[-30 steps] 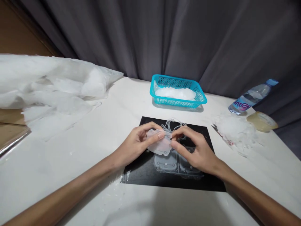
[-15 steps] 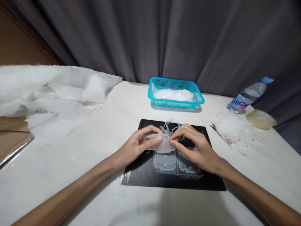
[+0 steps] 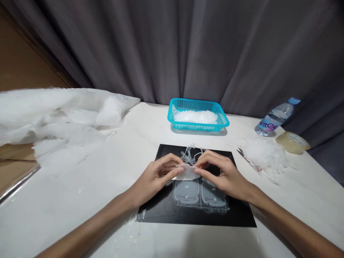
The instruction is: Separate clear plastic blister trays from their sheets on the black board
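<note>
My left hand (image 3: pixel 163 172) pinches the left side of a thin, whitish translucent piece (image 3: pixel 186 173), thumb on its near face. On its right edge, the thumb and fingers of my right hand (image 3: pixel 217 168) are closed. The piece is held above a black mat (image 3: pixel 158 209). Beneath it on the mat lie joined clear plastic pieces with rounded grey panels (image 3: pixel 186 191), partly covered by the hands. Just beyond the fingers sits a tangle of thin translucent strips (image 3: pixel 191 152). What exactly the held piece is, I cannot make out.
A turquoise basket (image 3: pixel 199 127) with white material stands at the back. At right are a water bottle (image 3: pixel 276 118), a yellowish container (image 3: pixel 292 142), white scraps (image 3: pixel 264 152) and dark pointed blades, probably scissors (image 3: pixel 243 156). A bag of white fluffy material (image 3: pixel 80 111) fills the left.
The view has tilted, so everything sits slightly lower. The held piece has tipped and shows a shallower face. Both hands still grip it, the right one closer along its edge.
</note>
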The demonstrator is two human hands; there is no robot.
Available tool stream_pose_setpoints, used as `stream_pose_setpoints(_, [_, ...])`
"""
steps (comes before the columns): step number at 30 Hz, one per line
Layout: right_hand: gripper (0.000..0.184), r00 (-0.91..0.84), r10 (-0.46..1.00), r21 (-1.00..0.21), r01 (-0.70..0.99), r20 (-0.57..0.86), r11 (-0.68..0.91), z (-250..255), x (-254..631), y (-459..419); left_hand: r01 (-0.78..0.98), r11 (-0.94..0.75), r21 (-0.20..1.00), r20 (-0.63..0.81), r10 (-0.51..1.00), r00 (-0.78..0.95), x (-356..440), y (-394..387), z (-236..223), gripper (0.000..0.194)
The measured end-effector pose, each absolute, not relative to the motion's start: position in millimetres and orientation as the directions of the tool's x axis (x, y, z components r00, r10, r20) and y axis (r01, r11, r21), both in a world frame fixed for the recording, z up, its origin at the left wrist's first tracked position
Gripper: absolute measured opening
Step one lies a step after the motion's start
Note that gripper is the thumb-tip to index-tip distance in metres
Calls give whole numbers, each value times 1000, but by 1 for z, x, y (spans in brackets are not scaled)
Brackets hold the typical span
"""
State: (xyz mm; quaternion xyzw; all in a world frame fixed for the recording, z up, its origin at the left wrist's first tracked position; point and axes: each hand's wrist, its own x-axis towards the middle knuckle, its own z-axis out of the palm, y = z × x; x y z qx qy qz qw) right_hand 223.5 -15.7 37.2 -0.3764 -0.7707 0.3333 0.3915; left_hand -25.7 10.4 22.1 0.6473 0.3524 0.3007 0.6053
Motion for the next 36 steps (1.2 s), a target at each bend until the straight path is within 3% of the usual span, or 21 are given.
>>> stream_pose_setpoints(6, [22, -391, 919, -984, 132, 56, 116, 43, 224, -14, 10, 85, 996, -76, 833, 548, -21, 7, 27, 21])
stream_pose_setpoints(9, [33, -387, 922, -1000, 14, 9, 16, 47, 222, -14, -39, 159, 987, -114, 841, 529, -12, 7, 29, 28])
stream_pose_setpoints(13, [28, -384, 923, -998, -55, 21, 0, 51, 221, -14, -95, 275, 957, -178, 812, 556, -2, 2, 28, 35])
stream_pose_setpoints(18, [16, -391, 920, -999, -42, -4, -22, 50, 224, -16, -94, 297, 950, -181, 771, 610, 0, 0, 25, 35])
stream_pose_setpoints(28, [33, -319, 946, -998, 52, -61, -47, 49, 228, -8, -148, 332, 932, -180, 775, 605, -2, 3, 27, 36])
stream_pose_setpoints(32, [41, -252, 962, -992, 92, -101, -80, 38, 228, -3, -190, 267, 945, -108, 802, 588, -2, 2, 27, 46])
stream_pose_setpoints(36, [44, -294, 953, -997, 47, -76, -65, 34, 227, -1, -204, 226, 952, -68, 810, 582, -3, 1, 24, 58])
